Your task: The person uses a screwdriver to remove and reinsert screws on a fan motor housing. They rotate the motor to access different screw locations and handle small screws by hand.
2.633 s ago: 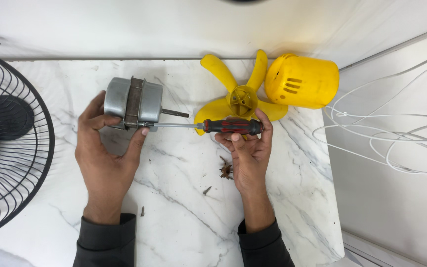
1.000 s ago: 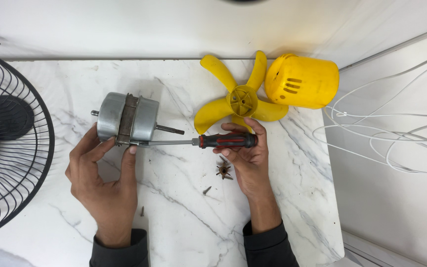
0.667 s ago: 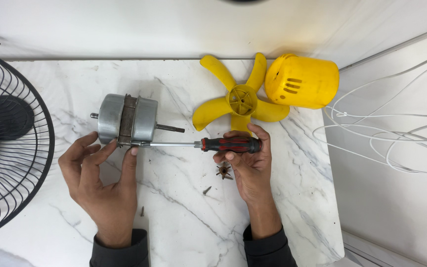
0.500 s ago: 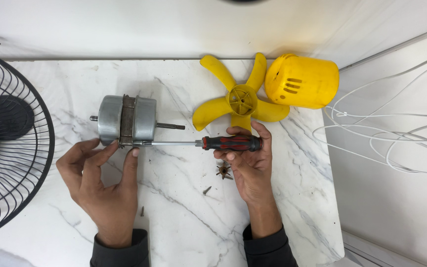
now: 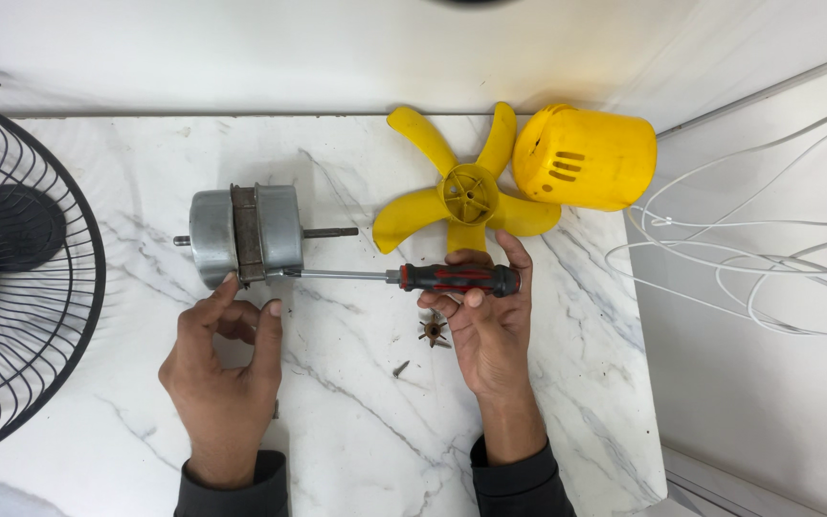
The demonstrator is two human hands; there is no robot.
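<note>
A: Far left on the marble table, what's there?

B: black wire fan guard, lying flat, partly cut off by the frame edge; just right of it the grey fan motor lies on its side, shaft pointing right.

A: Left hand?

B: left hand sits just below the motor; fingers loosely curled, index fingertip touching the motor's lower edge at the middle band; not clamped round it.

A: And the screwdriver?

B: screwdriver lies level, metal tip against the motor's lower right side; red-and-black handle gripped in the right hand, fingers closed around it.

A: Bits on the table?

B: small brown star-shaped part just beside the right hand; a loose screw near it.

A: Further right?

B: yellow fan blade just above the handle; yellow motor cover touching the blade's right side; white cable looped off the table, well apart.
</note>
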